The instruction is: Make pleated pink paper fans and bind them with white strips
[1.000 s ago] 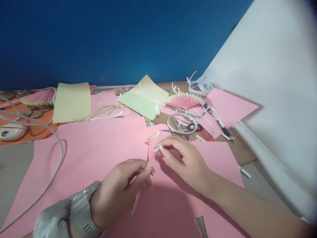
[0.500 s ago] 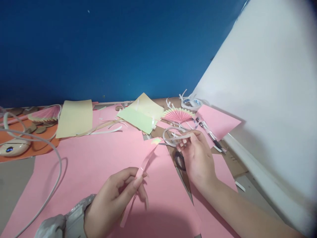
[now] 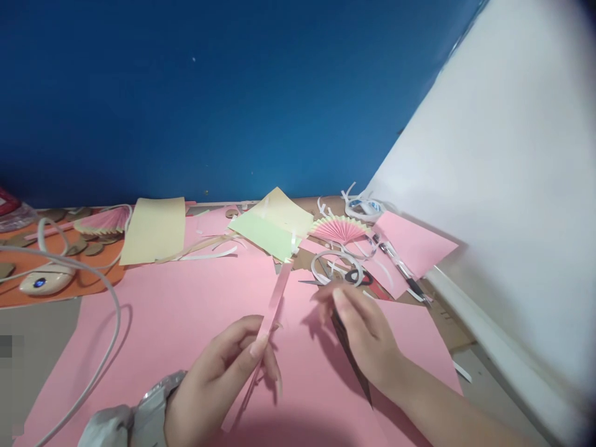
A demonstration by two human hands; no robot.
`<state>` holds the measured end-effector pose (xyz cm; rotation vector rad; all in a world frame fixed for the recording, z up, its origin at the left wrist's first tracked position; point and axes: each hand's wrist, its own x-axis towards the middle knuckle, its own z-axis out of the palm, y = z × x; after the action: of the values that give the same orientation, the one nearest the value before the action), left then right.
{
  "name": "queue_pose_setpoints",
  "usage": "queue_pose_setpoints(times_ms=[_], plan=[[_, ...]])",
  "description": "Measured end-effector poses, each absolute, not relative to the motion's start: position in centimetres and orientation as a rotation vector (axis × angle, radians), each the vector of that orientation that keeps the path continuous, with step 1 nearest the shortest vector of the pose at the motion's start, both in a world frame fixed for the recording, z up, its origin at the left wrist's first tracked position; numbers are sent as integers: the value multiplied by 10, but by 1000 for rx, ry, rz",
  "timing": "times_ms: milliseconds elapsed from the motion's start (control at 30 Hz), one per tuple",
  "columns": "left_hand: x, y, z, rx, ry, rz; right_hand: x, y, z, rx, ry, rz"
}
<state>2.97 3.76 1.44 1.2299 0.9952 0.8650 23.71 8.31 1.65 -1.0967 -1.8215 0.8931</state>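
My left hand [image 3: 223, 366] pinches a folded pink paper strip [image 3: 277, 288] between thumb and fingers, its pale green-tipped end pointing up and away from me. Loosely curled, my right hand [image 3: 367, 335] hovers over the pink sheets, with no held thing visible; its fingertips are partly blurred. Just beyond it lie scissors with a dark and red handle [image 3: 372, 287] and a white tape ring [image 3: 321, 261]. Large pink paper [image 3: 177, 323] spreads beneath both hands. A pleated pink fan with a pale green edge [image 3: 342, 230] lies farther back.
A green and yellow sheet [image 3: 274, 223] and a pale yellow sheet [image 3: 153, 230] lie at the back. To the right are a pen [image 3: 400, 264] and pink paper [image 3: 419, 242]. A white cable [image 3: 114, 310] and cream device [image 3: 46, 279] occupy the left. A blue wall [image 3: 233, 99] stands behind.
My right hand has lowered toward the pink paper, and the thin white strip it held is gone from its fingers. The left hand's pink strip now stands straighter. The view has shifted slightly.
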Motion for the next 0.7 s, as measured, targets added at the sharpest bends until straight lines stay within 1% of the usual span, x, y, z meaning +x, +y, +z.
queue_pose_setpoints(times_ms=[67, 200, 333, 700], plan=[[30, 39, 14, 1265, 976, 834, 233, 79, 21, -991, -1991, 1094], [33, 42, 13, 1291, 958, 755, 222, 72, 28, -978, -2115, 1179], [35, 43, 12, 1277, 1005, 704, 215, 68, 28, -1076, -2059, 1135], [35, 44, 16, 1326, 1010, 715, 213, 66, 23, -1110, -2112, 1031]])
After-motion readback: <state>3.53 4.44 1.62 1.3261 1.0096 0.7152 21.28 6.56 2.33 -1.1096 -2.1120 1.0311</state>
